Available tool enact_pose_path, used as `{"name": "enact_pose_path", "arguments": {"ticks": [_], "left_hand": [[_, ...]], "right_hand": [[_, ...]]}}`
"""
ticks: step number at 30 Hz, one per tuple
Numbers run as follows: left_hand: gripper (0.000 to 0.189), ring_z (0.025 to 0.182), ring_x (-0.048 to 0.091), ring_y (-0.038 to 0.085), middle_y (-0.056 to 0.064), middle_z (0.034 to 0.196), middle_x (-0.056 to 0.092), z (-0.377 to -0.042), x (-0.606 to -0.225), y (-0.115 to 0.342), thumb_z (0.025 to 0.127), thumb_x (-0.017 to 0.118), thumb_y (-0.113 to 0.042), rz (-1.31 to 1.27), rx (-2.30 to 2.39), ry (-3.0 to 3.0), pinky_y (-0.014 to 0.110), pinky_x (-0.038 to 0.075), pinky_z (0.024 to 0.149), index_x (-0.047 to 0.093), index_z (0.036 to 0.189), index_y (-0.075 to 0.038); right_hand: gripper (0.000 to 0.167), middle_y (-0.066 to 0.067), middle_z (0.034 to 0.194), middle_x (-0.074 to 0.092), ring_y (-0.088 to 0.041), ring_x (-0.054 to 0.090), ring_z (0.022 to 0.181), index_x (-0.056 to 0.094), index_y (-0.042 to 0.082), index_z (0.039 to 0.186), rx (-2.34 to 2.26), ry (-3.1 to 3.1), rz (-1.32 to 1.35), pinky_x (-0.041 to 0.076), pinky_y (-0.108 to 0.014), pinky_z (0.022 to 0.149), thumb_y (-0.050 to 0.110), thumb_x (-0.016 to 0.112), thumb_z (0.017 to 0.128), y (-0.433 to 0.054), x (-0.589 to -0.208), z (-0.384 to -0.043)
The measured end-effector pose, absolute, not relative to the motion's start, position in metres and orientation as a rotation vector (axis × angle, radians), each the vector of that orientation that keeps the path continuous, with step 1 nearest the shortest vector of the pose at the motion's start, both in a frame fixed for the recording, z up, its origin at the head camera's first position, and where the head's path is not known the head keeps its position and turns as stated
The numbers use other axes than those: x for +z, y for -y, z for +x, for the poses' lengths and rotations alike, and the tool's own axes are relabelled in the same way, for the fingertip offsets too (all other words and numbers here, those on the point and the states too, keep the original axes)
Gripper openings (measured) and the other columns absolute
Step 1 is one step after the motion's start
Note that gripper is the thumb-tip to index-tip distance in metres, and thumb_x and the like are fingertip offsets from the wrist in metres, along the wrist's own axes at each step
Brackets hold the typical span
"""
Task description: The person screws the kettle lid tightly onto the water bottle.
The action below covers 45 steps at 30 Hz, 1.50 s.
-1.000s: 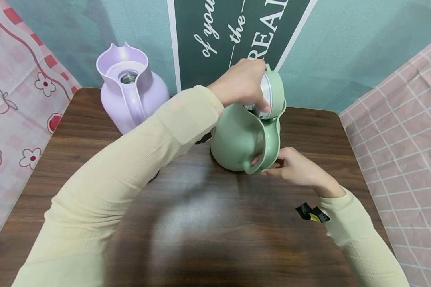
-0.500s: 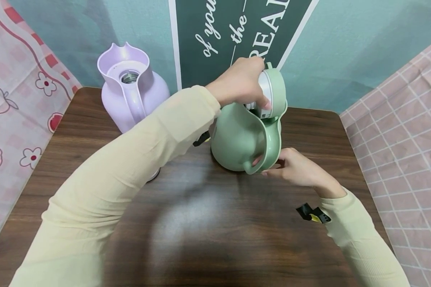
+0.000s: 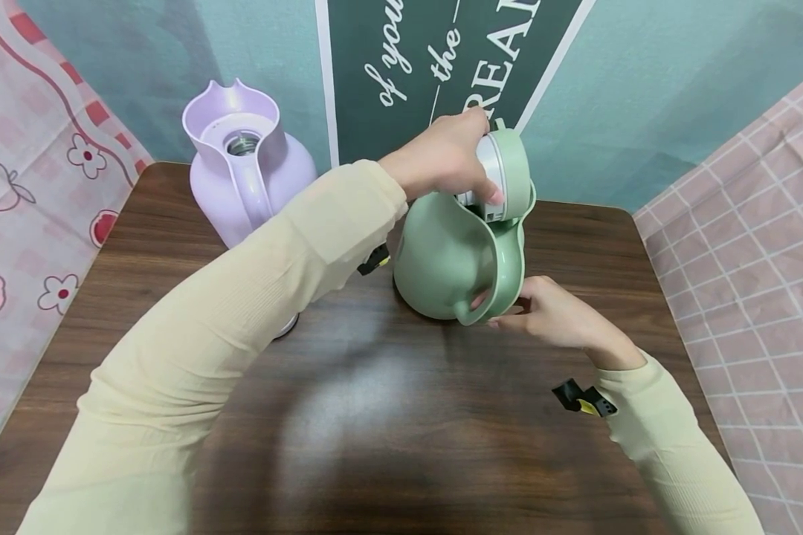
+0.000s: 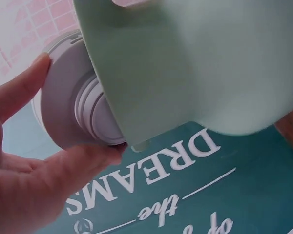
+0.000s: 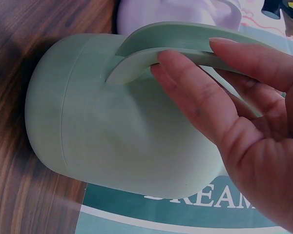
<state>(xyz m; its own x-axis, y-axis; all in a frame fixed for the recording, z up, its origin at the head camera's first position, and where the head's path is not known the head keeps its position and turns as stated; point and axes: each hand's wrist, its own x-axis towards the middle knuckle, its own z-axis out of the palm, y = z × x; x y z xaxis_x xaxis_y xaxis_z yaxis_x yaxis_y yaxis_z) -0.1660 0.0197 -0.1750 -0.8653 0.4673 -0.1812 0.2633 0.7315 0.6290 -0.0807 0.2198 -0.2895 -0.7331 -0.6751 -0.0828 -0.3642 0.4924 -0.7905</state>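
Observation:
A green thermos jug stands on the table with its mouth up and its handle toward the right front. My left hand pinches the jug's lid between thumb and fingers; the lid is tipped on its side at the mouth. Its pale underside with stepped rings shows in the left wrist view, partly hidden by the jug's spout wall. With curled fingers, my right hand holds the handle; the right wrist view shows fingers passing round it beside the jug's smooth body.
To the left stands a lilac thermos jug with its mouth uncovered, partly behind my left sleeve. Behind the brown wooden table hangs a teal cloth with a dark lettered panel. Patterned pink cloths border both sides.
My left hand has shifted slightly on the lid, and more of the lid's pale side shows. The right hand and the green jug stay almost where they were.

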Motion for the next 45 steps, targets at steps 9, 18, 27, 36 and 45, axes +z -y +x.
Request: {"name": "enact_pose_path", "arguments": {"ticks": [9,18,27,36,45], "left_hand": [[0.061,0.096,0.045,0.015,0.002,0.106,0.050,-0.172,-0.173,-0.029,0.071,0.076,-0.032,0.655,0.622,-2.691,0.025,0.039,0.079,0.046,0.118,-0.006],[0.083,0.106,0.041,0.013,0.001,0.125,0.045,-0.178,-0.166,-0.041,0.071,0.076,-0.031,0.712,0.551,-2.645,0.024,0.037,0.083,0.028,0.137,-0.014],[0.083,0.113,0.035,0.011,-0.001,0.134,0.039,-0.179,-0.166,-0.048,0.071,0.077,-0.030,0.759,0.431,-2.645,0.022,0.033,0.089,0.030,0.138,-0.019],[0.066,0.097,0.041,0.015,0.001,0.114,0.044,-0.178,-0.166,-0.047,0.070,0.073,-0.018,0.777,0.466,-2.647,0.024,0.039,0.074,0.036,0.125,-0.015],[0.074,0.105,0.039,0.016,0.000,0.118,0.044,-0.181,-0.164,-0.040,0.066,0.078,-0.028,0.760,0.496,-2.681,0.026,0.039,0.079,0.034,0.124,-0.014]], "right_hand": [[0.023,0.000,0.097,0.065,-0.010,0.060,0.086,0.066,0.006,0.102,-1.115,-2.356,-0.872,0.049,-0.027,0.069,-0.002,0.066,0.080,-0.220,-0.290,-0.081],[0.023,-0.001,0.098,0.065,-0.009,0.059,0.085,0.066,0.006,0.101,-1.112,-2.362,-0.884,0.048,-0.026,0.068,-0.003,0.066,0.080,-0.220,-0.290,-0.082],[0.024,0.000,0.097,0.065,-0.009,0.059,0.086,0.066,0.006,0.101,-1.111,-2.368,-0.897,0.048,-0.025,0.069,-0.004,0.066,0.079,-0.220,-0.290,-0.082],[0.023,0.002,0.095,0.066,-0.009,0.060,0.084,0.067,0.008,0.100,-1.076,-2.389,-0.882,0.048,-0.025,0.069,-0.003,0.066,0.080,-0.220,-0.290,-0.082],[0.023,0.002,0.095,0.066,-0.011,0.060,0.083,0.067,0.008,0.100,-1.093,-2.384,-0.868,0.048,-0.026,0.069,-0.002,0.066,0.080,-0.221,-0.290,-0.081]]}}
